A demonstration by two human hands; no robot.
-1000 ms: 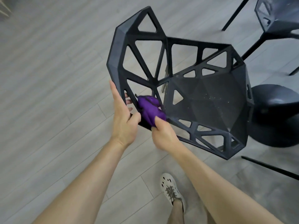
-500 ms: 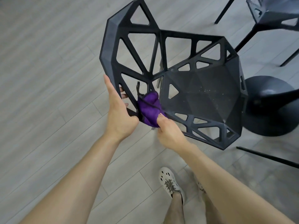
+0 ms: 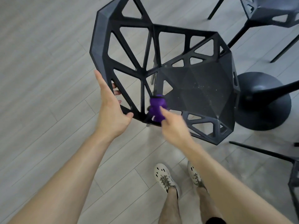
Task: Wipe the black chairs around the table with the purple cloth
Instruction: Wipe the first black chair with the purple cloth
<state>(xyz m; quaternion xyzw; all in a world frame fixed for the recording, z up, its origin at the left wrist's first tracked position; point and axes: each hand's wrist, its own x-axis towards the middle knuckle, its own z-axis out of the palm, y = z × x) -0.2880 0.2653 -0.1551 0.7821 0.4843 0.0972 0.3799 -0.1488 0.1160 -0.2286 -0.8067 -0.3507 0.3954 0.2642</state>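
Looking down from the head view, I see both my bare forearms reaching forward and inward to the black chair, which stands on the grey plank floor in front of my feet. My left hand is turned edge-on with the wrist straight. Its thumb lies along the near rim of the openwork frame and its fingers curl through the triangular gaps, so it holds the chair by that left edge. My right hand is blurred, but its fingers seem bunched round the purple cloth, pressing it on a strut at the near-left corner of the seat.

The chair's lattice back lies to the left and far side, and its solid, speckled seat pan lies to the right. Its long axis therefore runs from upper left to lower right. The cloth is a crumpled wad, standing roughly upright against the strut.

A round black pedestal base sits just right of the seat. A second black chair is at the far right, and my pale shoes are below.
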